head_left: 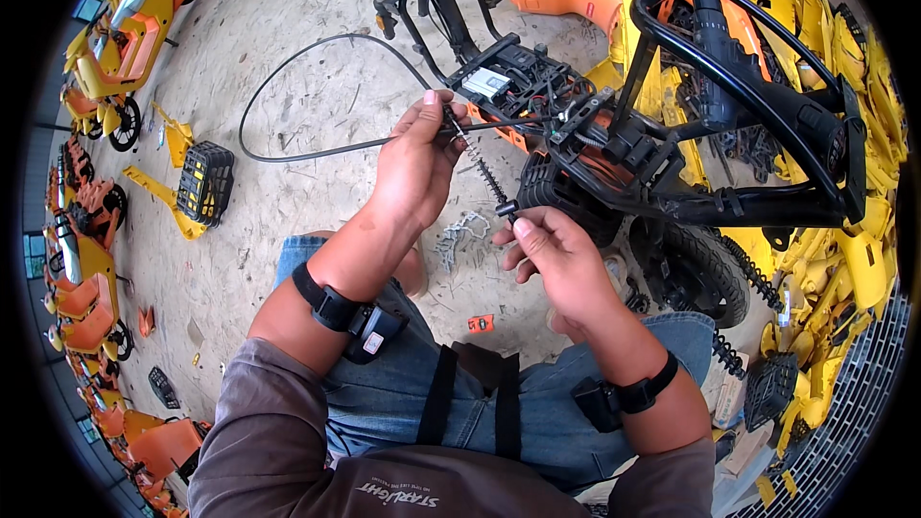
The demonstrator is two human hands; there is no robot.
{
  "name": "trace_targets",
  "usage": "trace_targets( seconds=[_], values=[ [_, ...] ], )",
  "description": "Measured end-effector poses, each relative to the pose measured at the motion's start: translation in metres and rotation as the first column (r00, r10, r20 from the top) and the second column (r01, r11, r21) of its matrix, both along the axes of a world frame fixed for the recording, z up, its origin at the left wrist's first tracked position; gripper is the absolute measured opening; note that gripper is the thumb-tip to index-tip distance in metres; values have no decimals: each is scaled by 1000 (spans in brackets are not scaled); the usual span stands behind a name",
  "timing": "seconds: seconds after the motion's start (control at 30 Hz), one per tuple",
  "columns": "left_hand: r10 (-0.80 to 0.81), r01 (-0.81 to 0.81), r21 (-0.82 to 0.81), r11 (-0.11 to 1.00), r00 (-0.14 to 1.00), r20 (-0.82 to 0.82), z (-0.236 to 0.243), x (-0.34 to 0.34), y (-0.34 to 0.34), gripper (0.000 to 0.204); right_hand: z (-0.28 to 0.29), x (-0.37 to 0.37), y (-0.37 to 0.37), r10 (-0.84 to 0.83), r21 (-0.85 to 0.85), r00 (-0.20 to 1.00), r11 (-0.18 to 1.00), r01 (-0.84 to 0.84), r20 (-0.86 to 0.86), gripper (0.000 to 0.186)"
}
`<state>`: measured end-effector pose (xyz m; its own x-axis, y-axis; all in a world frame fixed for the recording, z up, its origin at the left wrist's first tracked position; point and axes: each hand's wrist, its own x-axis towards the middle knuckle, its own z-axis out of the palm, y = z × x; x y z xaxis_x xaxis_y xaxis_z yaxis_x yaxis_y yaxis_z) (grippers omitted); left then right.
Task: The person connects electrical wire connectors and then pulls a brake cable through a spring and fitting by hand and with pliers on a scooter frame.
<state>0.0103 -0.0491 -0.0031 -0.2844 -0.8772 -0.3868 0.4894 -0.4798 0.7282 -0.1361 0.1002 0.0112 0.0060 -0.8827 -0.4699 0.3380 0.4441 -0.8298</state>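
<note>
My left hand [414,158] pinches a black brake cable [246,96] between thumb and fingers. From that grip the cable loops out to the left and comes back behind the hand toward the scooter frame [614,182]. A thin coil spring [489,177] sits on the cable's end and slants down between my hands. At its lower end is a small dark cross barrel [507,208]. Just below the barrel, my right hand [561,254] is closed with thumb and forefinger on the cable's tip. The fingertips partly hide that tip.
The stripped black frame stands ahead to the right, with its wheel [691,269] beside my knee. Yellow body panels [854,259] are heaped at the far right. Several yellow and orange scooters [125,48] line the left. A black basket [204,182] and grey scraps [462,238] lie on the concrete.
</note>
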Motion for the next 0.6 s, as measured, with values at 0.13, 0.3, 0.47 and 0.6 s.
trace_targets(
  seconds=[0.13,0.3,0.47,0.6],
  values=[
    [-4,4,-3,1000,1000,-8,0,0,0,29,-1,1,1,19,-13,998,1000,-20,-53,28],
    [-14,14,-3,1000,1000,-4,1,-1,1,28,-8,1,2,29,-49,992,998,-35,-126,31],
    [-10,10,0,1000,1000,-9,1,-1,0,28,-7,6,4,7,-77,983,997,-21,-185,34],
    [-13,13,2,1000,1000,-3,0,1,0,28,-5,-1,1,87,0,993,996,-88,-78,36]
  ],
)
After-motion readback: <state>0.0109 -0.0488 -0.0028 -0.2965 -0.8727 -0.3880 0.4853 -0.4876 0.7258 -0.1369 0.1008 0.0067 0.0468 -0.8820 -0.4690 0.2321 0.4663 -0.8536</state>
